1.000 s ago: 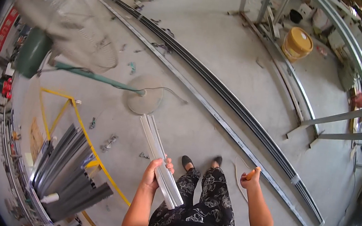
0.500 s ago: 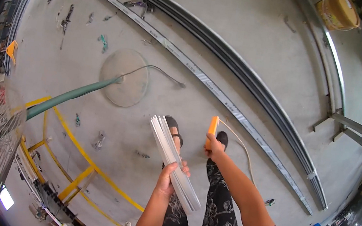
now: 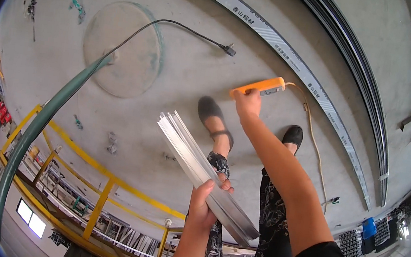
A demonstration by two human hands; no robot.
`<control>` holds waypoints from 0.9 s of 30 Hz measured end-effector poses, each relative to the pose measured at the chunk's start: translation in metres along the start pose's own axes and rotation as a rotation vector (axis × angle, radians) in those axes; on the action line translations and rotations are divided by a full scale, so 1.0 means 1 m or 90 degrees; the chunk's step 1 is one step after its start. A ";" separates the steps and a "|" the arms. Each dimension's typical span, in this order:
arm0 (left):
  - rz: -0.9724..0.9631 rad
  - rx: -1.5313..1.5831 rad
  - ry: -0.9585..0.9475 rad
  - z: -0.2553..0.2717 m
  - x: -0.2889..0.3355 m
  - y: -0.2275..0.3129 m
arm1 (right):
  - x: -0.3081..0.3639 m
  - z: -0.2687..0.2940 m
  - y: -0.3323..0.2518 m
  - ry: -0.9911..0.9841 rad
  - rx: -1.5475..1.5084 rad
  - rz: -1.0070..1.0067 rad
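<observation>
My left hand is wrapped round a bundle of short silvery aluminium profiles. They slant from upper left to lower right in front of my legs, their far ends open and ridged. Further forward, my right hand grips one end of an orange power strip, held level above the floor. A pale cord leaves its far end and trails down on the right. On the floor ahead lies a black plug, apart from both hands, on a dark cable.
A green pole rises from a round floor base. Long wrapped profiles and dark bars lie across the floor ahead. A yellow railing stands at lower left. Plastic scraps litter the floor.
My right hand has moved forward and turned the power strip from upright to nearly level, pointing right. The profiles have tilted further. The view has shifted, and my feet have stepped.
</observation>
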State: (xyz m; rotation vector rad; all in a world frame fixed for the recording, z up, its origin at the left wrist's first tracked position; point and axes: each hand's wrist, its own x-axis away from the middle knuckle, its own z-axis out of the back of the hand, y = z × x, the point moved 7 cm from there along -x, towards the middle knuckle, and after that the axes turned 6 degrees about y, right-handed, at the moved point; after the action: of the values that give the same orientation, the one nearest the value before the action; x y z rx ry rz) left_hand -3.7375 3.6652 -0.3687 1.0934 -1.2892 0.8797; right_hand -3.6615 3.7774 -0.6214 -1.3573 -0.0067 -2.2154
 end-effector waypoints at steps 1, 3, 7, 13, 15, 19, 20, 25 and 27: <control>0.001 0.018 -0.021 -0.003 -0.001 0.003 | 0.000 0.005 -0.017 0.031 0.008 0.051; 0.005 0.012 -0.004 -0.016 0.000 0.002 | -0.010 0.009 -0.041 0.066 0.021 0.107; 0.025 -0.001 0.034 -0.025 -0.004 0.000 | -0.023 -0.009 -0.117 0.083 0.176 0.365; 0.067 0.017 0.068 -0.035 -0.019 -0.009 | -0.061 -0.034 -0.135 0.077 0.351 0.377; 0.075 0.029 0.127 -0.018 -0.025 -0.010 | -0.036 -0.046 -0.125 0.007 0.308 0.467; 0.109 0.011 0.128 -0.014 -0.031 -0.018 | 0.009 -0.018 -0.032 -0.167 0.304 0.403; 0.088 0.012 0.129 -0.017 -0.033 -0.017 | 0.016 -0.006 -0.005 -0.174 0.328 0.394; 0.066 -0.009 0.102 -0.021 -0.051 -0.025 | 0.012 0.040 0.056 -0.126 0.264 0.237; 0.065 -0.031 0.097 -0.021 -0.055 -0.028 | 0.005 0.043 0.045 -0.090 0.249 0.267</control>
State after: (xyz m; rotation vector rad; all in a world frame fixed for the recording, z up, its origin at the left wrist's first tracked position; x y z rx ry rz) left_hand -3.7110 3.6824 -0.4256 0.9110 -1.2420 0.9843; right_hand -3.6078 3.7480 -0.6079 -1.1681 -0.1803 -1.6634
